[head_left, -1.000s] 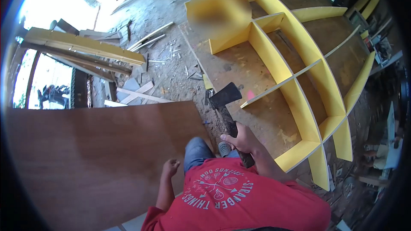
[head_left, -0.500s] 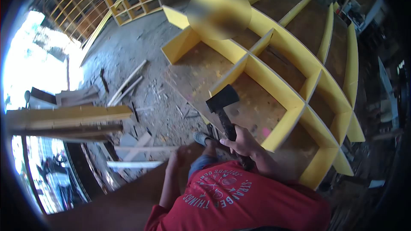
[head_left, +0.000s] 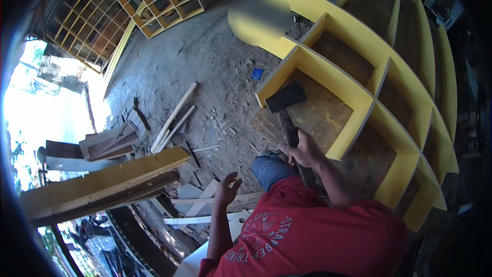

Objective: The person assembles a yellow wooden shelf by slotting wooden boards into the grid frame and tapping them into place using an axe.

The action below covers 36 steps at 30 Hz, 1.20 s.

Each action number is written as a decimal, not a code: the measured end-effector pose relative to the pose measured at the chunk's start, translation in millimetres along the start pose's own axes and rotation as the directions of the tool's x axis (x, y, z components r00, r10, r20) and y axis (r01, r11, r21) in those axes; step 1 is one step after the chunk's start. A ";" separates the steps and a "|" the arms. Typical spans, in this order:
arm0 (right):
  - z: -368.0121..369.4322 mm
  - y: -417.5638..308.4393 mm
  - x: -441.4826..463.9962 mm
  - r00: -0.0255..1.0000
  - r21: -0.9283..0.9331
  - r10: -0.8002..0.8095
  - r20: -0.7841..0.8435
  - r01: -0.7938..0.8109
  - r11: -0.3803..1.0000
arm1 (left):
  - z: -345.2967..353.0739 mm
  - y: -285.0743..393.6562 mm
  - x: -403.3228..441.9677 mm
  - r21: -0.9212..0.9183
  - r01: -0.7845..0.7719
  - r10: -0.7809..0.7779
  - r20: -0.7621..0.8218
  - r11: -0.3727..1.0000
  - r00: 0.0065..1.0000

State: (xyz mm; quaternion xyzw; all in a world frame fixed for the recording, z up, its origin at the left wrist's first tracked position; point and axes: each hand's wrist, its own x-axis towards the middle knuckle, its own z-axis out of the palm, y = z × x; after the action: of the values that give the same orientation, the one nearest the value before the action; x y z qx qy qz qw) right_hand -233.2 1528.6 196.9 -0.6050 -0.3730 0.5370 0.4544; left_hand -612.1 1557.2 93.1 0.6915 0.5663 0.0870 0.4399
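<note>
My right hand is wrapped around the dark handle of a hatchet, its broad black head pointing away from me. The head appears in front of a yellow slotted-board frame; I cannot tell whether it touches the wood. Lower and to the left, my left hand is raised with fingers apart and slightly curled, holding nothing. Beneath it lie offcuts and pale strips. The frame's boards cross one another like a grid over a brown panel.
Stacked yellow-brown boards jut in from the left. Long pale sticks and scrap lie on the dusty floor, with a small blue piece farther off. Wooden lattice frames lean at the back. One patch of the view is blurred.
The view has shifted, and the yellow frame now sits farther right. My left hand has risen and its fingers show. The hatchet stays in my right hand, its head now higher and farther right.
</note>
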 end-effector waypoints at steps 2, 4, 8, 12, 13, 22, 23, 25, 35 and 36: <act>18.9 -14.1 42.3 0.997 0.009 -0.059 -0.051 0.059 0.998 | -40.8 12.0 47.1 0.013 -0.028 0.028 0.030 1.000 0.999; 38.3 -36.1 83.9 0.989 -0.026 -0.089 -0.116 0.087 0.996 | -77.1 12.7 97.9 -0.028 -0.065 0.066 0.016 0.997 0.998; 82.5 -70.7 193.0 0.984 0.175 -0.121 -0.130 0.143 0.974 | -156.7 -11.7 200.3 0.095 -0.076 0.077 -0.010 0.993 0.997; 123.3 -120.6 275.5 0.988 0.224 -0.127 -0.093 0.145 0.964 | -230.5 -43.3 266.0 0.121 -0.087 0.087 0.003 0.989 0.996; 131.8 -127.7 293.4 0.988 0.205 -0.124 -0.097 0.141 0.969 | -246.5 -52.9 280.8 0.093 -0.071 0.071 0.006 0.993 0.997; 191.9 -168.3 417.6 0.948 0.038 -0.140 -0.284 0.157 0.987 | -344.7 -98.8 456.9 -0.069 -0.098 0.110 0.189 0.993 0.976; 195.8 -164.8 430.8 0.929 0.029 -0.146 -0.339 0.165 0.986 | -352.4 -99.5 489.6 -0.075 -0.145 0.159 0.229 0.987 0.961; 203.0 -165.8 460.3 0.866 -0.037 -0.176 -0.468 0.180 0.983 | -372.8 -93.3 574.8 -0.050 -0.302 0.303 0.299 0.952 0.905; 210.8 -216.8 540.5 0.580 0.179 -0.004 -0.814 0.259 0.949 | -433.8 97.7 820.1 -0.205 -0.463 0.502 0.468 0.862 0.727; 204.9 -217.3 551.0 0.546 0.189 0.009 -0.838 0.274 0.943 | -426.5 110.0 841.0 -0.290 -0.426 0.516 0.490 0.857 0.703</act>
State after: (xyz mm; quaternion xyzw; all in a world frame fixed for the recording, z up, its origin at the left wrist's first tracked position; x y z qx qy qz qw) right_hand -347.8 2143.9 230.1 -0.6795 -0.0745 0.2019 0.7014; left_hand -509.3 2500.9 108.1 0.7719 0.2099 0.0374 0.5990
